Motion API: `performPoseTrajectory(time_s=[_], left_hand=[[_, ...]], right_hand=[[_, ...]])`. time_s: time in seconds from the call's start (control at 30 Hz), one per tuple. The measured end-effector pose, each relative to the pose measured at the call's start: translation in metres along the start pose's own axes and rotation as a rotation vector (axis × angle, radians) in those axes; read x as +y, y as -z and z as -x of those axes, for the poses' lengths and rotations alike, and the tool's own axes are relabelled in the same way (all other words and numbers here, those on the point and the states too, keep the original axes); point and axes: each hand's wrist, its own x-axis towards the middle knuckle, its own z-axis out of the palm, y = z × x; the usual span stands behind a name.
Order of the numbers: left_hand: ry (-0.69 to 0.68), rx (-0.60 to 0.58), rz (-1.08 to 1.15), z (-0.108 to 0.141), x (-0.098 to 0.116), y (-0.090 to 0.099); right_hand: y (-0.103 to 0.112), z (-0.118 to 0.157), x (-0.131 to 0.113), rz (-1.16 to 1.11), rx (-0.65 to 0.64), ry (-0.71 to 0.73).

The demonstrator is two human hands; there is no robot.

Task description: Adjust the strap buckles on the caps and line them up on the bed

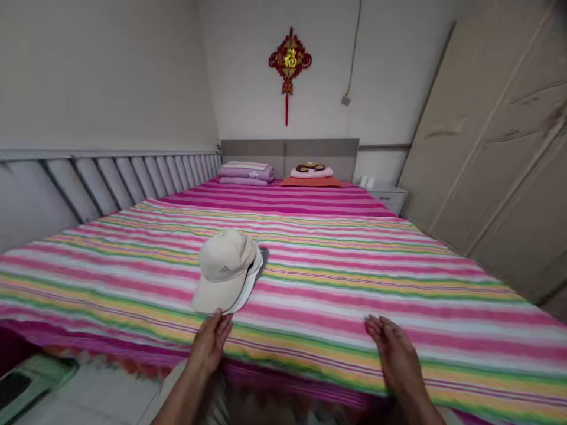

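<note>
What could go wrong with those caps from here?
The left hand is right at the brim of the beige cap, so a nudge might topple the stack. The caps also sit toward the near side of the bed, so a careless pull could send one to the floor.

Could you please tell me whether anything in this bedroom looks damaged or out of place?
The small grey box hangs tilted at the end of its wall cable, and the tall brown panels on the right show dark marks and creases, as if worn. Nothing looks spilled.
</note>
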Motion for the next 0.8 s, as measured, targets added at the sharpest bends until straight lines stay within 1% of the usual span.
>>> performPoseTrajectory(time_s=[0.07, 0.13, 0.23, 0.3, 0.37, 0.43, 0.53, 0.6, 0.7, 0.8], left_hand=[[0.016, 0.000, -0.031, 0.007, -0.002, 0.004], [0.031, -0.037, -0.089, 0.016, -0.008, 0.008], [0.053, -0.160, -0.232, 0.034, -0.024, 0.008], [0.067, -0.248, -0.330, 0.045, -0.034, 0.005], [0.050, -0.312, -0.428, 0.053, -0.039, -0.002], [-0.011, -0.345, -0.529, 0.059, -0.036, -0.013], [-0.102, -0.373, -0.629, 0.067, -0.023, -0.033], [-0.139, -0.411, -0.627, 0.074, -0.013, -0.047], [-0.174, -0.454, -0.570, 0.083, -0.003, -0.064], [-0.216, -0.468, -0.539, 0.089, 0.003, -0.076]], right_hand=[[-0.008, 0.012, 0.005, 0.023, -0.032, -0.026], [-0.016, 0.026, 0.012, 0.072, -0.093, -0.068], [-0.030, 0.054, 0.027, 0.212, -0.273, -0.184], [-0.040, 0.072, 0.034, 0.291, -0.323, -0.181], [-0.052, 0.086, 0.034, 0.368, -0.352, -0.137], [-0.063, 0.094, 0.026, 0.434, -0.380, -0.089], [-0.078, 0.097, 0.004, 0.472, -0.409, -0.027], [-0.086, 0.096, -0.011, 0.455, -0.411, 0.030], [-0.096, 0.091, -0.029, 0.364, -0.406, 0.123], [-0.104, 0.085, -0.041, 0.242, -0.382, 0.136]])
